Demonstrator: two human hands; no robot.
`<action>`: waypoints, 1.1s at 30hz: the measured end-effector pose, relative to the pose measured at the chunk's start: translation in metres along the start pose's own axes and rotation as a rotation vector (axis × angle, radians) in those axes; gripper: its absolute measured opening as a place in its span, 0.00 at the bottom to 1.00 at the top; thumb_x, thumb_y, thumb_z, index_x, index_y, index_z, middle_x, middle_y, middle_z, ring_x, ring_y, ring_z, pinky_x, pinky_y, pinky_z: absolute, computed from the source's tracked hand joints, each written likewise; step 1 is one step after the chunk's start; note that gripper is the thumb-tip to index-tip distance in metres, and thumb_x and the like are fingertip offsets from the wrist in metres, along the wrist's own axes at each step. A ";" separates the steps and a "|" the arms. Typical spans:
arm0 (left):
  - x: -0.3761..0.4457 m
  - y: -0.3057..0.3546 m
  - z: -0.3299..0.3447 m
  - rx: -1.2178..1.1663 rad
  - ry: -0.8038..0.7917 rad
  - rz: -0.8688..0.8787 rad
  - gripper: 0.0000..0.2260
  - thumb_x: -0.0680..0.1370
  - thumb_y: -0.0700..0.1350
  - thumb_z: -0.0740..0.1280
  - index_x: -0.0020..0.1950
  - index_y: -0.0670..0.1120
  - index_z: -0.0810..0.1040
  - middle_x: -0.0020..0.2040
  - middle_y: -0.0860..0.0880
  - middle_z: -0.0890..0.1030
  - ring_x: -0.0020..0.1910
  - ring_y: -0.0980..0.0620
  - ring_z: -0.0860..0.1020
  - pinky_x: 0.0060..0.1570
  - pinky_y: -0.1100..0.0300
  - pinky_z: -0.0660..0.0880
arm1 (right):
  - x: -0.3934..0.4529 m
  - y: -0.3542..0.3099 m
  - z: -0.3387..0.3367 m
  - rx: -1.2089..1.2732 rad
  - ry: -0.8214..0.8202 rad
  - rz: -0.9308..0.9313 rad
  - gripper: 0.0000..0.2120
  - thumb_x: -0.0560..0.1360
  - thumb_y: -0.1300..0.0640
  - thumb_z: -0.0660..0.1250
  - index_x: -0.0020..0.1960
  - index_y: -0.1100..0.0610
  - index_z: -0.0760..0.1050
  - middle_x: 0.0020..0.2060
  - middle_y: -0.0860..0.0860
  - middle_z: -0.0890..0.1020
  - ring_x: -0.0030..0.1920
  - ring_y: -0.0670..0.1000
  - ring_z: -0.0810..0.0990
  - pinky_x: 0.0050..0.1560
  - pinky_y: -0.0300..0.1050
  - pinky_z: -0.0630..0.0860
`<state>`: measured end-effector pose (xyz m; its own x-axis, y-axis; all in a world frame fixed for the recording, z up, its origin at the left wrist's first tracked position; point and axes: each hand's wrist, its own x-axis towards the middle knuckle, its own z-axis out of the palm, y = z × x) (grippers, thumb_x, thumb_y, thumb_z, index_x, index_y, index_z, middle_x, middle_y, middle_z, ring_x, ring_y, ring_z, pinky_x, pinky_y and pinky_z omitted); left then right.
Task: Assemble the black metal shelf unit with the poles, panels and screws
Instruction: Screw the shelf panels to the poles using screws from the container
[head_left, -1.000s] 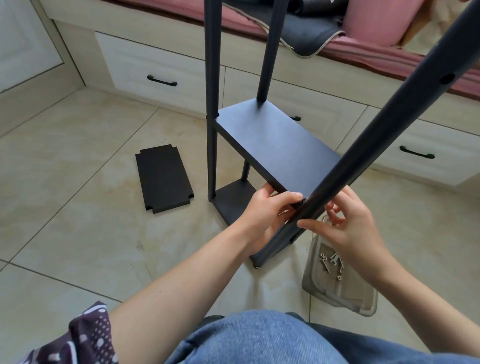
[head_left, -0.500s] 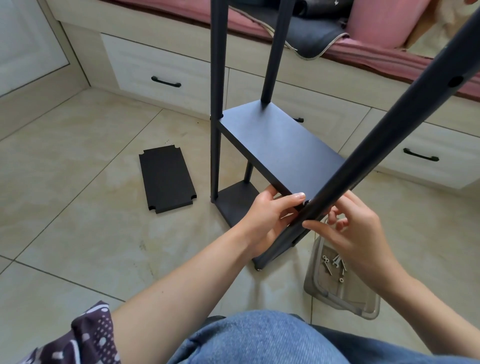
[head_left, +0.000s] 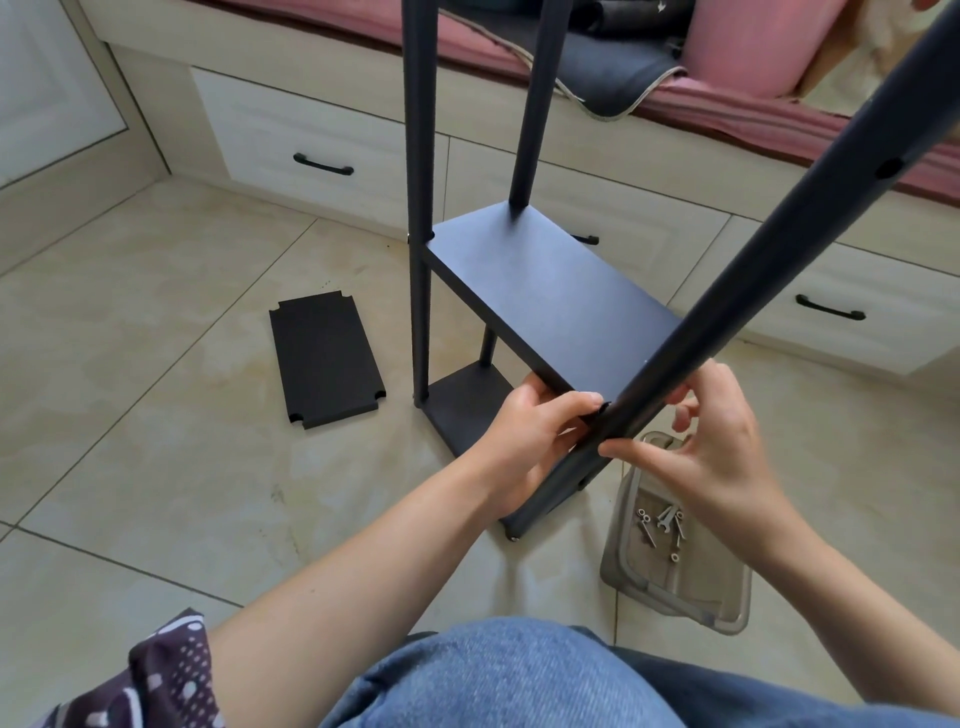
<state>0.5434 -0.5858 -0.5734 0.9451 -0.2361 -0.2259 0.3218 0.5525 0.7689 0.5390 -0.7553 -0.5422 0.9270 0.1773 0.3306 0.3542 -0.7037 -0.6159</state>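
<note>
A loose black panel (head_left: 327, 359) is seen flat on the floor (head_left: 156, 467) at the left. The shelf unit (head_left: 545, 296) stands beside it. Its near corner is gripped by the left hand (head_left: 530, 431). The slanted pole (head_left: 727, 317) is pinched by the right hand (head_left: 722, 452). Screws (head_left: 662, 525) are kept in a plastic box (head_left: 675, 587) at the right.
</note>
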 end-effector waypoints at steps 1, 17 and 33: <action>0.000 0.000 0.001 0.002 0.002 0.002 0.11 0.81 0.33 0.65 0.63 0.40 0.73 0.53 0.43 0.81 0.53 0.46 0.81 0.54 0.59 0.80 | 0.000 0.001 0.000 0.007 0.014 0.037 0.33 0.58 0.45 0.80 0.57 0.47 0.69 0.45 0.48 0.71 0.42 0.45 0.71 0.38 0.40 0.70; -0.015 0.006 -0.002 0.727 0.405 0.105 0.25 0.72 0.54 0.77 0.64 0.51 0.70 0.61 0.55 0.73 0.59 0.55 0.75 0.56 0.63 0.74 | 0.006 -0.004 0.007 0.606 -0.074 0.491 0.48 0.62 0.68 0.80 0.75 0.49 0.62 0.54 0.57 0.82 0.46 0.51 0.86 0.48 0.45 0.81; 0.010 0.031 -0.004 1.571 -0.172 0.667 0.26 0.72 0.53 0.78 0.68 0.53 0.78 0.74 0.56 0.73 0.78 0.53 0.62 0.79 0.47 0.46 | 0.009 0.001 -0.004 0.652 -0.172 0.493 0.44 0.65 0.66 0.79 0.74 0.47 0.64 0.50 0.57 0.84 0.48 0.51 0.86 0.52 0.48 0.81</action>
<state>0.5632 -0.5680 -0.5541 0.8319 -0.4431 0.3340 -0.5547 -0.6461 0.5242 0.5469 -0.7570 -0.5373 0.9817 0.0929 -0.1665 -0.1456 -0.1981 -0.9693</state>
